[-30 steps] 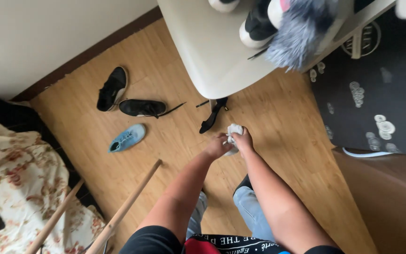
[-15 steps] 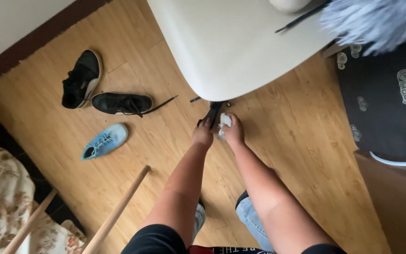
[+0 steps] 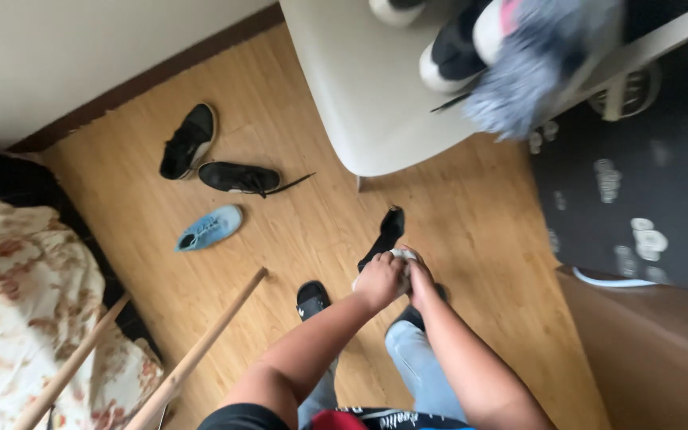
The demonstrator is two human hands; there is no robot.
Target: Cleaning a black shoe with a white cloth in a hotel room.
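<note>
My left hand (image 3: 379,280) grips the lower end of a black heeled shoe (image 3: 386,232), which is lifted off the wooden floor (image 3: 280,231) and points away from me. Pressed against it, my right hand (image 3: 422,280) holds a small white cloth (image 3: 402,256) against the shoe. Both hands meet just above my knees, in front of the white table (image 3: 360,95). My jeans-clad legs and a black slipper (image 3: 310,299) on one foot show below.
Two black sneakers (image 3: 189,142) (image 3: 240,177) and a light blue shoe (image 3: 209,228) lie on the floor to the left. Shoes and a grey feather duster (image 3: 527,76) sit on the table. A dark rug (image 3: 646,183) lies right, floral bedding (image 3: 25,302) and wooden poles (image 3: 201,350) left.
The black heeled shoe, which lay under the table edge, was taken by my left hand and lifted toward me. Both hands drew back from the table with shoe and cloth.
</note>
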